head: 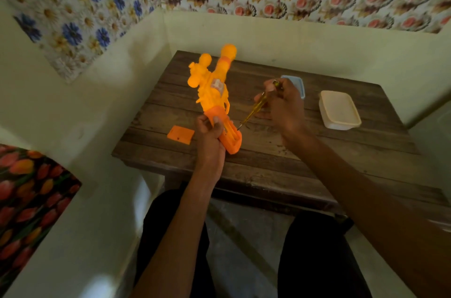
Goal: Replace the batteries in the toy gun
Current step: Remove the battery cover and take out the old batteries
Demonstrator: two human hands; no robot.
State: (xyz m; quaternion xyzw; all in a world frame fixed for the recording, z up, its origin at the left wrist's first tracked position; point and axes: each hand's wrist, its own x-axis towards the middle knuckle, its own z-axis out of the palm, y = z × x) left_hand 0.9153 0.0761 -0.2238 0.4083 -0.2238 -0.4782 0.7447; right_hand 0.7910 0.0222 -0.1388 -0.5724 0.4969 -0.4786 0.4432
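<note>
An orange toy gun [212,83] stands tilted on the wooden table [292,151], muzzle pointing away from me. My left hand [210,135] grips its handle, whose battery compartment [231,135] is uncovered and faces up. My right hand [280,105] holds a screwdriver [253,108] with a clear yellow handle; its tip touches the edge of the open compartment. The removed orange battery cover [180,135] lies flat on the table left of my left hand. Any batteries inside are hard to make out.
A white lidded plastic box [339,109] sits at the table's right. A blue-rimmed container [296,83] lies behind my right hand. Walls close in at the left and back. My knees are under the table's near edge.
</note>
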